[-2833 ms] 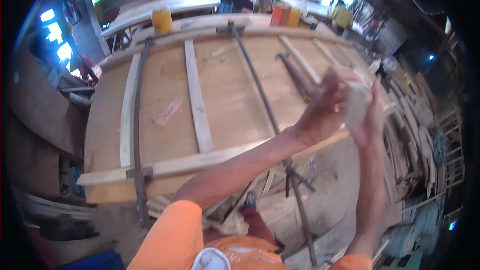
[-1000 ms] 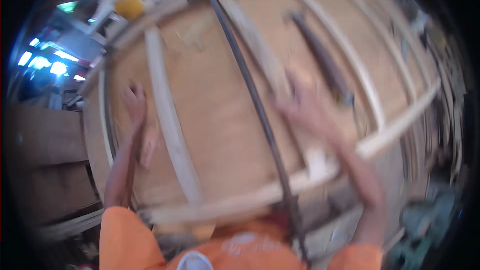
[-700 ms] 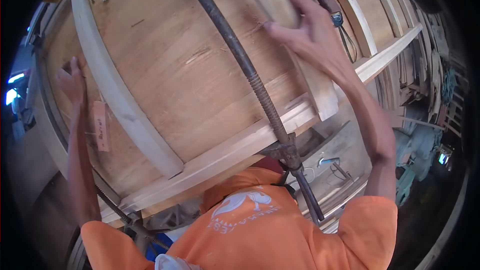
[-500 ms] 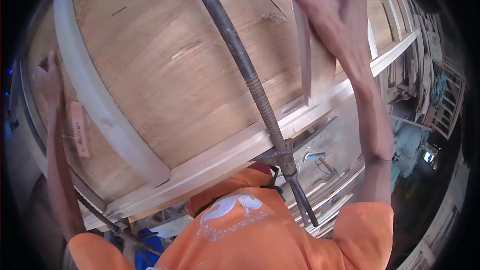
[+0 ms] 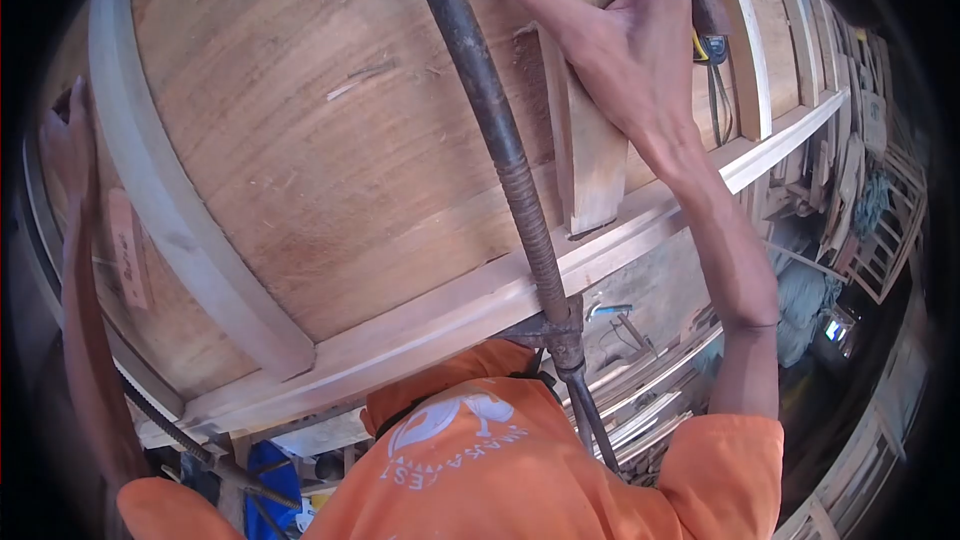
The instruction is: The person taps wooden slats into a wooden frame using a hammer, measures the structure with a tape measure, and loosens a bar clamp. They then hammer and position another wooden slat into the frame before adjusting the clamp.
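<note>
My right hand (image 5: pixel 635 55) is closed around a pale wooden slat (image 5: pixel 597 175), thumb along its left edge and fingers on the far side. The slat's lower end meets the long wooden rail (image 5: pixel 430 315), where a thin dark gap shows. Far to the left, my left hand (image 5: pixel 70 145) is against the edge of the plywood panel (image 5: pixel 330 170), beyond a fixed curved slat (image 5: pixel 180 200). Its thumb points up, but its other fingers are dim and partly hidden, so its hold is unclear. Nearby lies a small reddish wood block (image 5: pixel 128 250) with writing.
A dark metal bar clamp (image 5: pixel 490 120) crosses the panel and hooks under the rail. Another threaded rod (image 5: pixel 190 455) passes at lower left. A yellow-black tape measure (image 5: pixel 709 47) sits beyond my right hand. Stacked lumber (image 5: pixel 650 410) lies below.
The slat in my right hand has moved left, and its end now covers most of the slot seen earlier in the rail. The view has shifted slightly; the tape measure has come into sight.
</note>
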Demonstrator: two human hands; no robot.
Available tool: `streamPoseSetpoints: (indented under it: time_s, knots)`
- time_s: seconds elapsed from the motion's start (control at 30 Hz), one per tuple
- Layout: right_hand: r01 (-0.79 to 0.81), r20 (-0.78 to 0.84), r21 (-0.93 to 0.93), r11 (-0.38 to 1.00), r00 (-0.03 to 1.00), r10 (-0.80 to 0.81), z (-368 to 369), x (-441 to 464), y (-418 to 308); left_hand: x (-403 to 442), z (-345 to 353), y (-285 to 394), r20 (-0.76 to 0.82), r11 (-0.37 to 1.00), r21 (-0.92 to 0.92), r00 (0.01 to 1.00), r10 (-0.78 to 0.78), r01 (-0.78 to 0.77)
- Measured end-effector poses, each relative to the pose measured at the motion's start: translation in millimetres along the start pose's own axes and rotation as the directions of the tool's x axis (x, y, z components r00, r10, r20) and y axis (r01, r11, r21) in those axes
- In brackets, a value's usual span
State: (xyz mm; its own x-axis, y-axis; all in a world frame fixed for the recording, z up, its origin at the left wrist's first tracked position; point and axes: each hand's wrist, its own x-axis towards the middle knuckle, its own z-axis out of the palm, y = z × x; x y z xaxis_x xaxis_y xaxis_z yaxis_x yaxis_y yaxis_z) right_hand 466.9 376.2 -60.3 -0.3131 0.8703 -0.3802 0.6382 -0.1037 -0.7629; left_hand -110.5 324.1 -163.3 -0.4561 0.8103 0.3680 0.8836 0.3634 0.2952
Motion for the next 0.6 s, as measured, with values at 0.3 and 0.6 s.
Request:
streamPoseSetpoints:
  time_s: [0.3, 0.6]
  knots:
    - [0.017, 0.174, -0.095, 0.995, 0.985, 0.0, -7, -23, -51, 6, -2, -12, 0.005, 0.978, 0.193, 0.996, 0.086, -0.085]
    - [0.097, -0.003, 0.016, 0.995, 0.995, -0.097, 10, 5, -15, 4, -4, -10, 0.036, 0.988, 0.139, 0.998, 0.06, -0.064]
